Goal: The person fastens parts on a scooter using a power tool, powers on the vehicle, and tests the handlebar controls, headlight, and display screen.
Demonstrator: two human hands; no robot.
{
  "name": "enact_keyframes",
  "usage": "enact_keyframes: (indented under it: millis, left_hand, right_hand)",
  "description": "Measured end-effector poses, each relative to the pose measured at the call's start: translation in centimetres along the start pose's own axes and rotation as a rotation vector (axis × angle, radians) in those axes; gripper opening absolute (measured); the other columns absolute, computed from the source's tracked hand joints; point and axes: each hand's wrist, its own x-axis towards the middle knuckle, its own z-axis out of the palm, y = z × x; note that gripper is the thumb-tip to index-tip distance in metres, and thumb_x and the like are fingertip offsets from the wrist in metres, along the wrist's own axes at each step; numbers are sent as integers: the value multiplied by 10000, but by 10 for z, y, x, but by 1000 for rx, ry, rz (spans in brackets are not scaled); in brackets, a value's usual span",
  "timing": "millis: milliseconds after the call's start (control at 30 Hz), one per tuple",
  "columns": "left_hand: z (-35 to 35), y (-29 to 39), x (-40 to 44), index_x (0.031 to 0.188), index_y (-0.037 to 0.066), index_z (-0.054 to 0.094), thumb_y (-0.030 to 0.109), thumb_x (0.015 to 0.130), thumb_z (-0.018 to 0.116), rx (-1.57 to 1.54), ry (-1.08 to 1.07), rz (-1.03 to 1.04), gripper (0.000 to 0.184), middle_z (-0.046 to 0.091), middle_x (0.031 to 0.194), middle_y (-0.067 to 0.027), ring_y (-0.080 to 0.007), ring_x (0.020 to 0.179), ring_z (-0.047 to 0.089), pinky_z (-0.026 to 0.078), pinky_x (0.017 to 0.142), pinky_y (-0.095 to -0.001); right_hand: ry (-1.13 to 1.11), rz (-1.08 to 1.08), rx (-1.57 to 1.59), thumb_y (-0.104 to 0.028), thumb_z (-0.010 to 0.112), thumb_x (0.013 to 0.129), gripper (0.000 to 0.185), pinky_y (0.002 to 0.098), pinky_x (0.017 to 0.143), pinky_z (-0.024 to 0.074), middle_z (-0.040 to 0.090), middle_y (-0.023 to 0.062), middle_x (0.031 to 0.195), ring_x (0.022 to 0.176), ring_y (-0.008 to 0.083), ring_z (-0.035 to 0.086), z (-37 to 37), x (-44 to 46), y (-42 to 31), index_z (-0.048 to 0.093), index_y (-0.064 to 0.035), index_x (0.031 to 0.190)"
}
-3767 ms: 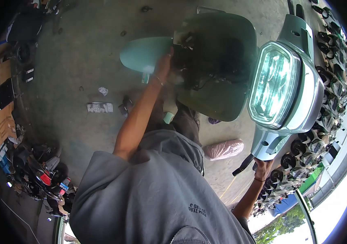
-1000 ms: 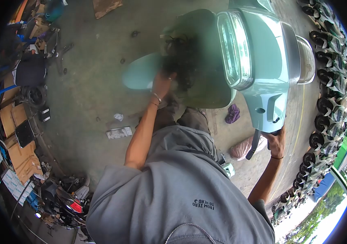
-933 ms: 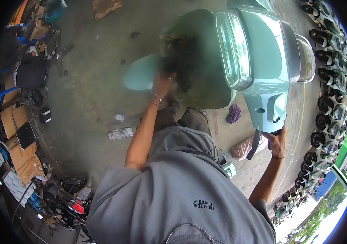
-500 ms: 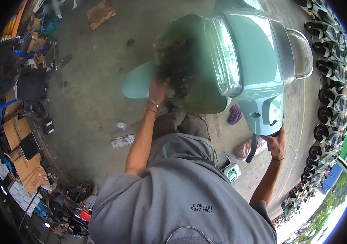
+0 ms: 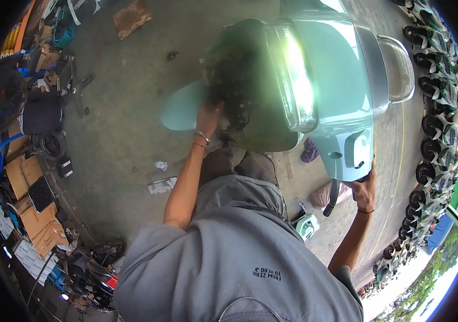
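A mint-green scooter front stands before me, with a lit headlight on its near side and a clear-faced part beyond. My left hand reaches to dark wiring and parts behind the front panel, its fingers bent. A hazy patch over that area hides what they hold. Beside this hand shows the mint-green front fender. My right hand is closed round the handlebar end under the green cover, its fingertips mostly hidden. A black lever hangs beside it.
A row of scooters lines the right. Cardboard, boxes and machine parts crowd the left. On the floor lie a purple bag, a pinkish bag, a silvery packet and a small green part.
The headlight glows much brighter than before. Both hands keep nearly the same places, and the view has shifted only slightly.
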Motion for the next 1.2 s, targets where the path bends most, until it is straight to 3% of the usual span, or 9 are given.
enact_keyframes:
  millis: [67,300,500,667,733,800,933,1033,1200]
  left_hand:
    - [5,-13,5,1339,-71,463,324,899,728,-64,44,90,649,666,1017,-76,-109,868,588,467,786,-257]
    - [8,-14,3,1301,-67,475,317,918,707,-14,41,48,590,672,997,-66,-104,884,597,467,798,-252]
    - [8,-1,-5,1307,-62,470,400,902,711,-71,43,82,660,672,980,-69,-115,888,604,467,820,-262]
    - [9,-14,-4,1349,-74,435,434,888,717,-51,76,77,742,672,1057,-121,-153,941,618,474,856,-298]
    - [5,-14,-6,1359,-73,427,437,886,717,-25,58,46,753,670,1071,-130,-156,953,617,476,850,-291]
    - [4,-15,-6,1369,-72,420,440,885,717,-4,38,17,764,668,1084,-138,-159,965,616,478,843,-284]
    - [2,-15,-15,1391,-63,401,436,889,713,-135,63,12,774,659,1121,-141,-166,1007,620,501,820,-277]
    - [1,-20,-15,1400,-53,398,412,905,699,-170,57,17,743,644,1169,-147,-175,1021,626,520,810,-295]
    - [3,-34,-18,1405,-44,404,380,935,667,-174,131,-17,686,628,1219,-153,-177,1029,632,526,795,-304]
  right_hand:
    - [13,-8,-7,-113,818,543,935,350,990,455,593,130,1196,1115,224,580,0,0,3,406,30,1370]
    - [35,13,94,-27,818,520,950,367,1002,473,574,136,1210,1130,245,579,7,-2,-7,382,8,1364]
    - [18,23,57,7,797,523,943,368,987,492,576,131,1204,1115,246,593,4,-1,-8,388,-3,1372]
    - [4,19,70,9,784,525,945,369,981,492,576,130,1207,1115,247,592,4,-1,-6,384,-1,1381]
    - [43,3,35,-87,815,546,908,349,931,497,593,99,1162,1046,215,581,6,-3,-8,443,-20,1371]
    - [46,-10,24,-91,817,543,918,351,929,500,593,100,1163,1047,217,581,4,-2,-3,439,-20,1377]
    - [45,-13,2,-100,819,525,964,355,927,502,585,106,1172,1048,223,582,6,-2,-8,418,-22,1398]
    - [-16,22,81,-20,847,539,1018,366,1023,446,566,133,1261,1176,240,554,3,-1,-9,350,17,1427]
    - [-20,16,88,-1,831,543,974,348,1000,456,576,109,1239,1147,221,569,1,-1,-3,381,-6,1407]
